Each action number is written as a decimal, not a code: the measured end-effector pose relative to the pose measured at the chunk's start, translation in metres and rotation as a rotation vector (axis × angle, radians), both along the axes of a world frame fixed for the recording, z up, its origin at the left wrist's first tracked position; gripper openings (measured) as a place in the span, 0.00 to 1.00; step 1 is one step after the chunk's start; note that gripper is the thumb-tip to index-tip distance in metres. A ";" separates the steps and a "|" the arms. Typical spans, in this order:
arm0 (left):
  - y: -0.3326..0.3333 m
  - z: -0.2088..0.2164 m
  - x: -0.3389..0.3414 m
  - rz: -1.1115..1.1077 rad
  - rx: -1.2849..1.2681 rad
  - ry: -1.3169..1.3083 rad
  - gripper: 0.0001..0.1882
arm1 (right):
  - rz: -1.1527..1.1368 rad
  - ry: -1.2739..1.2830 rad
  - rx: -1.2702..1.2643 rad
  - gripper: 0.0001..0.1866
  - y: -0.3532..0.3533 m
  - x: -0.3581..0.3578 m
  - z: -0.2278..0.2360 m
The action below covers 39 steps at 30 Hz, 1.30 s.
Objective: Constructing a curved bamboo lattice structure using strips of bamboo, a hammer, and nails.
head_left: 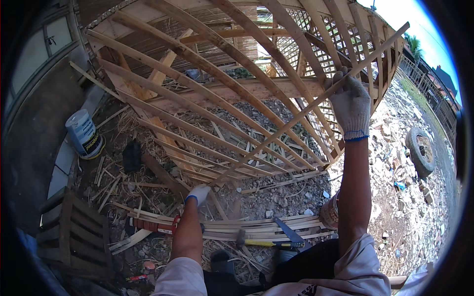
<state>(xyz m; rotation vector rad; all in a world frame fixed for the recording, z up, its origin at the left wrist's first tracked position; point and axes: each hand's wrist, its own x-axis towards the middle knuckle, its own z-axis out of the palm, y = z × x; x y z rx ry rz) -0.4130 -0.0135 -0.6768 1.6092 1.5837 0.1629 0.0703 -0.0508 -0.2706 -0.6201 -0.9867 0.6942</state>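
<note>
A long, thin wooden strip (pixel 382 48) runs diagonally across a slatted wooden frame (pixel 197 93), from low centre to upper right. My right hand (pixel 349 101), in a whitish knit glove with a blue cuff edge, is closed around the strip's upper part, below its far tip. Down at the strip's lower end, my left hand (pixel 198 194), gloved the same way, is closed on it; its fingers show only in part. Many narrow slats fan over the frame beneath the strip. Whether the strip touches them along its length, I cannot tell.
Near my feet lie a bundle of thin strips (pixel 222 229), a yellow-handled hammer (pixel 261 243), a saw (pixel 287 231) and a red cylindrical tool (pixel 159 227). A white bucket (pixel 85 134) and slatted wooden piece (pixel 74 232) stand left. A tyre (pixel 420 152) lies right, on rubble.
</note>
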 end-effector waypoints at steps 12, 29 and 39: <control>0.009 -0.015 0.017 0.055 0.040 0.018 0.24 | -0.512 -0.282 -0.070 0.15 0.000 0.013 -0.012; 0.045 -0.084 -0.004 0.482 -0.160 -0.432 0.19 | -0.924 -0.375 -0.012 0.31 -0.005 0.016 -0.004; 0.024 -0.036 0.018 0.769 -0.371 -0.605 0.12 | -0.949 -0.454 -0.065 0.35 -0.019 0.004 0.011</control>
